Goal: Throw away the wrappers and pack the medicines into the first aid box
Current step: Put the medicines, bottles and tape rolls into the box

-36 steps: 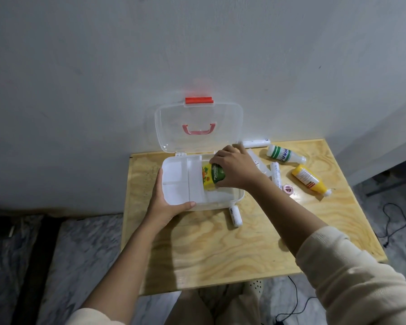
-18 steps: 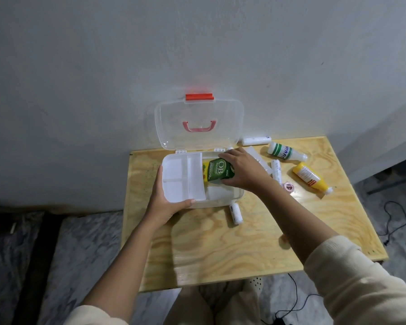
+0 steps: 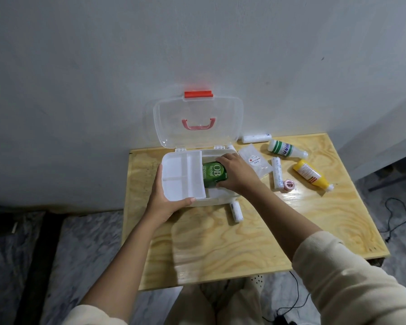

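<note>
1. The right hand [image 3: 238,175] grips a green OB herbal pack [image 3: 212,174], which lies inside the open first aid box [image 3: 211,202] just right of its white divider tray [image 3: 181,174].
2. The left hand [image 3: 167,200] clasps the box's near-left corner, thumb along the front.
3. The box sits at the wooden table's [image 3: 220,249] far-left corner, with its lid [image 3: 197,109] upright by the wall.
4. A white-and-green bottle [image 3: 286,150], a yellow bottle [image 3: 312,175], a gauze roll [image 3: 277,175] and a clear sachet [image 3: 256,163] lie toward the far-right corner.

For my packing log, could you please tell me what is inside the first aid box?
A white divider tray sits in the first aid box, and the right hand holds a green herbal pack beside it. Anything beneath tray or hand is hidden.
</note>
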